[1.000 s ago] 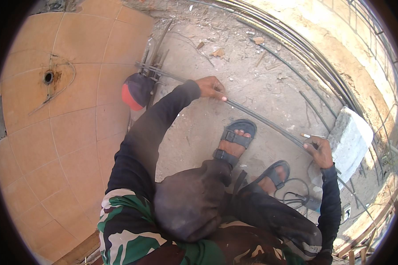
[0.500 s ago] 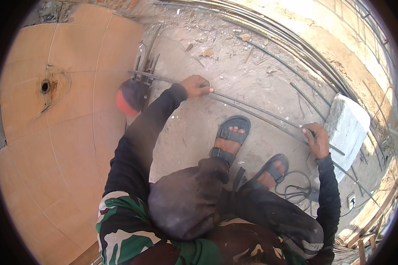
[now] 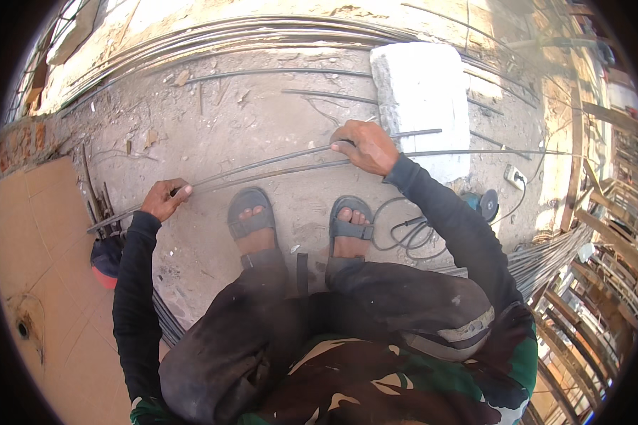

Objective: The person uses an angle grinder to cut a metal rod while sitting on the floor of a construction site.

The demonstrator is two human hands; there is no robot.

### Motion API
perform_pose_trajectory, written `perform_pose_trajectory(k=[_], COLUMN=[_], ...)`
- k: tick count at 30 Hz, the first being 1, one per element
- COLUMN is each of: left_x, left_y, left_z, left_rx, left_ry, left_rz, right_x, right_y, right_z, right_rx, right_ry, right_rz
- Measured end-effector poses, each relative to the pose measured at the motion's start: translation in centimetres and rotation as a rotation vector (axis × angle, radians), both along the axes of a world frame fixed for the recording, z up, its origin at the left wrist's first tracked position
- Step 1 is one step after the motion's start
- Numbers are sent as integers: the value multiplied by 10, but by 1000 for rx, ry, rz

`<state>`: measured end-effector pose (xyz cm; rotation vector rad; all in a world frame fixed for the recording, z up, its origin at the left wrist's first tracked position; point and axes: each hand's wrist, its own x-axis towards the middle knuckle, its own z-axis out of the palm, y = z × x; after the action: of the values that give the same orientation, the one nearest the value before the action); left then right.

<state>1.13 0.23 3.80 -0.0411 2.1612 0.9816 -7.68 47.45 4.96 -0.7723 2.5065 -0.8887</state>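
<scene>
Two thin steel bars run side by side across the ground in front of my feet. My left hand (image 3: 165, 200) is closed around them near their left part. The fingers of my right hand (image 3: 368, 147) pinch the upper steel bar (image 3: 262, 163) a little short of its right end. Just below that hand passes the longer steel bar (image 3: 290, 170), which reaches on to the right across the white block (image 3: 425, 92). Between the hands the two bars lie slightly apart. Whether my right hand also touches the longer bar is hidden.
Behind lies a long bundle of steel bars (image 3: 262, 32). A coiled black cable (image 3: 407, 234), a grinder with a green disc (image 3: 488, 204) and a white socket (image 3: 515, 177) are at right. Left are orange tiles (image 3: 39, 234) and a red-and-black rounded thing (image 3: 105, 262).
The view has swung to the right, so the tiles slid left and the white block came nearer the middle. Both hands stay on the bars.
</scene>
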Motion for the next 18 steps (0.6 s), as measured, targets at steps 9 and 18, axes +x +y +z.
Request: perform_pose_trajectory(k=[9, 18], left_x=[-22, -15], left_y=[75, 70], left_z=[2, -1], left_rx=[-268, -225], left_ry=[299, 395], left_rz=[-458, -473], right_x=[21, 24], right_y=[9, 146], right_z=[15, 24], right_rx=[108, 198], right_ry=[166, 668], right_rz=[147, -922])
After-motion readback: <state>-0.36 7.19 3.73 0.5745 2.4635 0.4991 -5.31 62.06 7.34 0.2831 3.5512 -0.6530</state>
